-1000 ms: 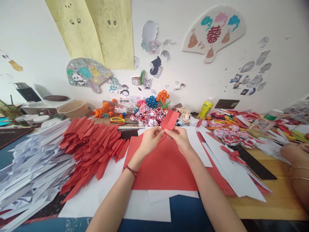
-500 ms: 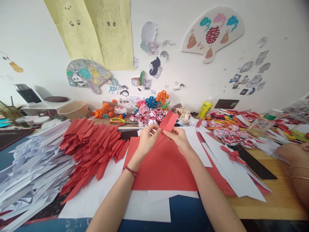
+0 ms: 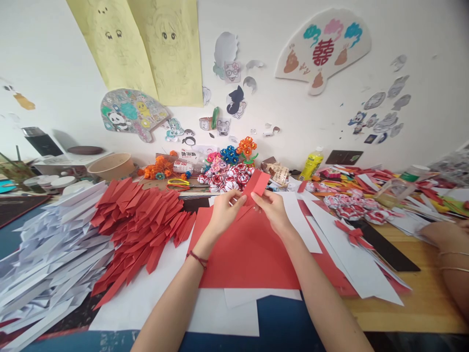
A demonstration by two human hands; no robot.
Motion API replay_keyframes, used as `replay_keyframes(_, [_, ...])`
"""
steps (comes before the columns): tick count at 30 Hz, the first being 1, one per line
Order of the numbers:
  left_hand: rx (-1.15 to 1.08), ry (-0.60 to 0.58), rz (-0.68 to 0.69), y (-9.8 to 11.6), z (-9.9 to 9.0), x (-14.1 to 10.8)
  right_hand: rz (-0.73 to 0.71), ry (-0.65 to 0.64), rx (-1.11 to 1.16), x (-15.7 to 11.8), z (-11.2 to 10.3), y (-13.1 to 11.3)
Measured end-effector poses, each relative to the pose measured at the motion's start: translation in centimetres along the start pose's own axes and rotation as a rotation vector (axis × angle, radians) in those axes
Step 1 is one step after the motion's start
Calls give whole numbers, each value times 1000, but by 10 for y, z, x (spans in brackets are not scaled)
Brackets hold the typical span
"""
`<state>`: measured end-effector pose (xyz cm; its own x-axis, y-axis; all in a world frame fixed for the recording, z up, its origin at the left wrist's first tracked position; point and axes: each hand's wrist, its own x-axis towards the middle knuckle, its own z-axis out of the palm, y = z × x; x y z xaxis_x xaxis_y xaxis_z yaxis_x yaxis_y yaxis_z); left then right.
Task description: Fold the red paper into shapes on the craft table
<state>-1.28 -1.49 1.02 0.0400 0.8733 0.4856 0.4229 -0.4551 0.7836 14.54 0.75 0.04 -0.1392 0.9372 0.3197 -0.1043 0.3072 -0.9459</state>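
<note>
A small strip of red paper (image 3: 257, 182) with a crease along it is held up between both hands. My left hand (image 3: 226, 210) pinches its lower left edge, and my right hand (image 3: 271, 209) grips the lower right edge with the thumb on top. Under the hands lies a large red paper sheet (image 3: 249, 259) over white sheets (image 3: 223, 318). To the left is a heap of folded red paper pieces (image 3: 139, 225), and beside it a heap of folded white paper pieces (image 3: 62, 244).
Scissors (image 3: 178, 184), red-and-white paper flowers (image 3: 232, 178) and a yellow bottle (image 3: 312, 164) stand along the wall. At right are white strips (image 3: 348, 259), a black board (image 3: 388, 249), a plastic cup (image 3: 397, 190) and another person's arm (image 3: 452, 249).
My right thumb has shifted slightly up onto the face of the red paper strip. Both hands otherwise stay in nearly the same place.
</note>
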Motion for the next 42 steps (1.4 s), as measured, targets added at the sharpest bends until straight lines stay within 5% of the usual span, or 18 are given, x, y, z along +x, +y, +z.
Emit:
replay_keyframes(5, [68,-62,1,-2,3,-1,22,50,9,2,-2,3])
replay_keyframes(10, [91,79,-30,-2,1,-1,47,-7,-13,2,-2,5])
replay_keyframes(17, [67,191,-48,1,-3,0,91,-249,-29,-4,0,2])
replay_keyframes(24, [187,185,-33,4,-2,-2,9,-145,-192,-3,1,6])
replay_keyframes(32, [349,221,-59,6,-2,-5,42,-293,-127,-5,2,6])
replay_keyframes(42, [751,338,151,11,-1,-14,-52,-295,-229,-5,4,10])
